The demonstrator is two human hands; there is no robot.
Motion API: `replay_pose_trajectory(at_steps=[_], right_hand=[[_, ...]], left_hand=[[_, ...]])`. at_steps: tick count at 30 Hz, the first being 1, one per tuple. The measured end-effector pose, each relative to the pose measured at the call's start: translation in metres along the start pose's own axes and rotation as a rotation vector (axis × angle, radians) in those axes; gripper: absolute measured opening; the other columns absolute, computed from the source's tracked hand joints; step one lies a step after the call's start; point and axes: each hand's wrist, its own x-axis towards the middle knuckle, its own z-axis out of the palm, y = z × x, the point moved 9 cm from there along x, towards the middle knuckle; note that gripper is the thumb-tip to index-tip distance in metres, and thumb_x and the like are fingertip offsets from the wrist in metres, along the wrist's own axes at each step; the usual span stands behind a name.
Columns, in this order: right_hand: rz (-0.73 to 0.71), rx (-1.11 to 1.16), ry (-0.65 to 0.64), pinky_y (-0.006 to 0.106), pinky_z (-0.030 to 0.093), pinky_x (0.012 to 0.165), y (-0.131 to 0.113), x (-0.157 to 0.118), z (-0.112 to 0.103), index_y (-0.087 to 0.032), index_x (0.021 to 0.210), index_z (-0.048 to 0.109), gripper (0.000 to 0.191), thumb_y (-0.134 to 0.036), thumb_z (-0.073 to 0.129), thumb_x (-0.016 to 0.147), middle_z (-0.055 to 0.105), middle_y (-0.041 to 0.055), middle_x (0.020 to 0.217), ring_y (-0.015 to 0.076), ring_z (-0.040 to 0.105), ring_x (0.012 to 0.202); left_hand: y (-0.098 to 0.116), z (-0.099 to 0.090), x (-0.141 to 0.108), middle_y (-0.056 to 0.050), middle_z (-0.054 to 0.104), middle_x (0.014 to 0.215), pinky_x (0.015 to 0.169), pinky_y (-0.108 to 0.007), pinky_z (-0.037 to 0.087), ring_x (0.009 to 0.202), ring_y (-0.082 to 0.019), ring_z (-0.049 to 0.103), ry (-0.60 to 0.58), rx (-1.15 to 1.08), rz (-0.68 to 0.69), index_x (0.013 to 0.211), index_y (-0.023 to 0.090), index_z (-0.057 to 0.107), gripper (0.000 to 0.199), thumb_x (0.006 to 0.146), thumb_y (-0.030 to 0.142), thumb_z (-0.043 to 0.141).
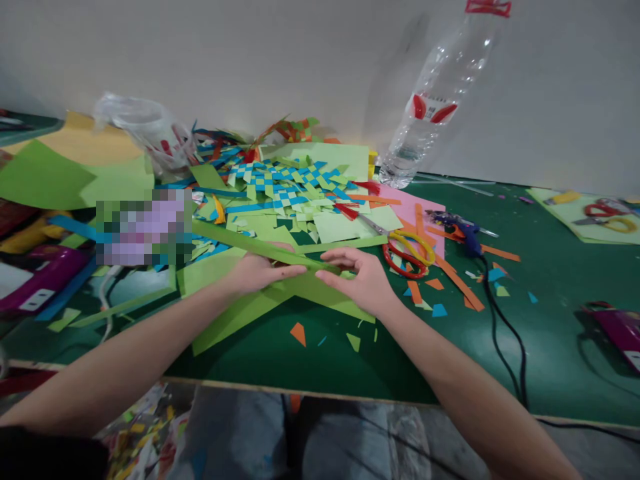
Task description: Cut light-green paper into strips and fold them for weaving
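A long green paper strip [235, 239] slants over some big green paper sheets [225, 327] near the front of the table [380, 373]. The left hand [260, 267] holds the strip, with its thumb in front and its fingers behind. The right hand [363, 280] is at the strip's other end, with its fingers bent and its thumb apart from them. I cannot tell if it is gripping the end.

Just past the hands is a messy pile of blue and green woven paper [285, 180]. To the right, scissors [395, 235] with red and yellow handles lie by pink paper [385, 197]. Farther right is a blue glue gun [470, 239] with a black cord [493, 320]. A clear bottle [435, 107] with a red cap stands at the back, near the wall [300, 67].
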Motion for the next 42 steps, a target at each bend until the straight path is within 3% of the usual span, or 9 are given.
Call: replay_pose_trajectory(at_steps=[2,5,12,19,26,29,34,42], right_hand=[[-0.032,-0.059,-0.024,0.036,0.055,0.077,-0.003,-0.002,0.005,-0.025,0.088,0.076,0.025,-0.042,0.081,0.071,0.078,0.0044,0.088,0.0219,0.071,0.083],[-0.067,-0.169,-0.096,0.03,0.048,0.065,-0.004,-0.004,0.015,-0.025,0.079,0.076,0.015,-0.04,0.076,0.077,0.075,0.0012,0.077,0.0178,0.065,0.069],[-0.073,-0.211,-0.159,0.027,0.038,0.061,-0.01,-0.005,0.019,-0.023,0.066,0.072,0.023,-0.035,0.068,0.086,0.069,-0.0021,0.067,0.0128,0.055,0.062],[-0.027,-0.178,-0.153,0.026,0.041,0.062,-0.009,-0.005,0.018,-0.021,0.062,0.066,0.028,-0.035,0.068,0.086,0.071,-0.0017,0.066,0.0125,0.06,0.061],[-0.066,-0.218,-0.148,0.025,0.04,0.061,-0.014,-0.005,0.017,-0.019,0.062,0.064,0.03,-0.034,0.066,0.088,0.071,-0.0018,0.065,0.0108,0.057,0.059],[-0.066,-0.22,-0.15,0.025,0.041,0.061,-0.014,-0.005,0.016,-0.019,0.061,0.062,0.03,-0.033,0.066,0.088,0.071,-0.0019,0.065,0.0108,0.058,0.059],[-0.035,-0.219,-0.155,0.026,0.045,0.063,-0.008,-0.003,0.014,-0.02,0.063,0.059,0.029,-0.032,0.065,0.089,0.073,-0.0012,0.066,0.0121,0.065,0.062],[-0.006,-0.24,-0.139,0.026,0.05,0.063,0.001,0.002,0.005,-0.02,0.066,0.064,0.028,-0.036,0.065,0.09,0.073,0.0003,0.068,0.0124,0.067,0.061]], left_hand=[[0.005,0.004,-0.002,0.0,0.06,0.064,0.053,-0.024,0.039,0.059,-0.014,0.053,-0.027,0.021,0.03,0.076,0.019,0.069,0.034,0.075,0.053,0.071],[0.014,0.01,-0.004,-0.001,0.064,0.07,0.058,-0.023,0.044,0.066,-0.016,0.058,-0.082,-0.001,0.096,0.078,0.02,0.071,0.029,0.078,0.049,0.069],[0.016,0.008,-0.004,0.0,0.063,0.064,0.057,-0.024,0.045,0.062,-0.015,0.058,-0.063,-0.13,0.041,0.072,0.02,0.068,0.025,0.074,0.045,0.072],[0.002,-0.008,-0.002,-0.001,0.068,0.063,0.052,-0.024,0.049,0.054,-0.013,0.06,0.103,-0.308,0.012,0.073,0.018,0.071,0.028,0.066,0.043,0.081],[-0.014,-0.019,0.003,0.001,0.057,0.047,0.039,-0.021,0.039,0.04,-0.009,0.049,0.254,-0.371,-0.007,0.056,0.016,0.065,0.033,0.064,0.042,0.082],[-0.014,-0.019,0.005,0.001,0.055,0.047,0.038,-0.02,0.035,0.039,-0.007,0.044,0.256,-0.467,0.025,0.055,0.016,0.063,0.03,0.063,0.036,0.083],[-0.02,-0.031,0.008,0.005,0.044,0.044,0.041,-0.02,0.032,0.04,-0.006,0.039,0.356,-0.64,0.07,0.055,0.018,0.056,0.032,0.069,0.031,0.082],[-0.032,-0.064,0.004,0.006,0.046,0.051,0.042,-0.018,0.028,0.043,-0.003,0.037,0.619,-0.873,0.096,0.06,0.016,0.052,0.033,0.08,0.02,0.077]])
